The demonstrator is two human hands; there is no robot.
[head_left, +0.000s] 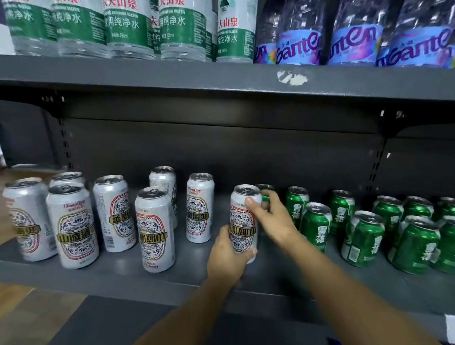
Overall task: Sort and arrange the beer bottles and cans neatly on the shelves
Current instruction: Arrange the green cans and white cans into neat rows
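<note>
Grip: left hand (226, 263) grasps silver can (243, 221) base, right hand (271, 217) its top | advice: slide toward 9 o'clock, label forward, clear of green cans (316, 225).

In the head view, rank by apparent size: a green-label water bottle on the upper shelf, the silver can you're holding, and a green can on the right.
1. Green-label water bottle, largest, though its top is cut off.
2. Silver can, gripped by the left hand and right hand.
3. Green can, shortest; it stands at a similar depth, so this seems reliable.
</note>
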